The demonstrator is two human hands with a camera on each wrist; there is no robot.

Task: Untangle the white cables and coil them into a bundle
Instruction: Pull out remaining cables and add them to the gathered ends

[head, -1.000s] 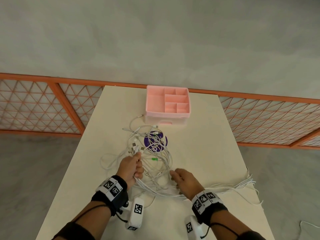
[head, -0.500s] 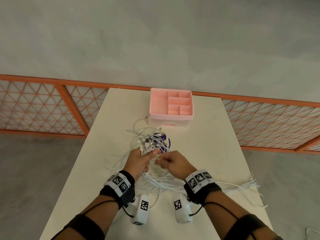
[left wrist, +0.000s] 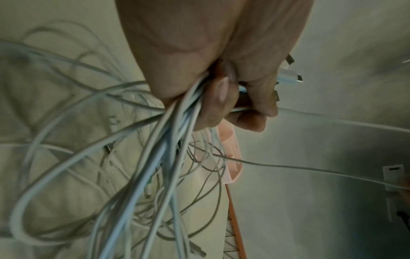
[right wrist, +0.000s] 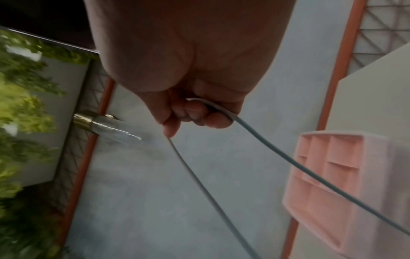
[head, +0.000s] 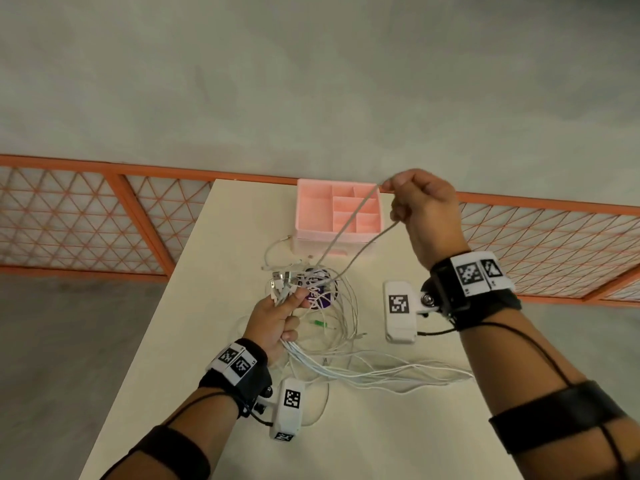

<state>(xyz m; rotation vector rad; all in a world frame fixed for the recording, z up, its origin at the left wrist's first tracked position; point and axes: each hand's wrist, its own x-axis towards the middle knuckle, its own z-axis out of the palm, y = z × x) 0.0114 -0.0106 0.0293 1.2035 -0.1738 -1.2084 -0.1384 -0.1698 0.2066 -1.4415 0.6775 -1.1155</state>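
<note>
A tangle of white cables [head: 332, 317] lies on the cream table [head: 225, 237]. My left hand [head: 280, 315] grips a bunch of them near their plug ends [head: 282, 280], just above the table; the wrist view shows its fingers [left wrist: 218, 105] curled round the cable bunch [left wrist: 168, 140]. My right hand [head: 420, 209] is raised high at the far right, above the pink box. It pinches one white cable [head: 349, 230] as a loop, two strands running down to the tangle. The right wrist view shows that cable [right wrist: 255, 133] held in the curled fingers [right wrist: 195, 112].
A pink compartment box [head: 337, 216] stands at the table's far end, also the pink box [right wrist: 346, 184] in the right wrist view. A purple disc [head: 323, 296] and a small green piece [head: 320, 323] lie under the cables. Loose strands [head: 415, 372] trail toward the right edge. An orange lattice railing [head: 86, 216] runs behind.
My right hand has left the tangle and risen up and to the right, drawing one cable out as a long loop. My left hand keeps its grip on the bunch.
</note>
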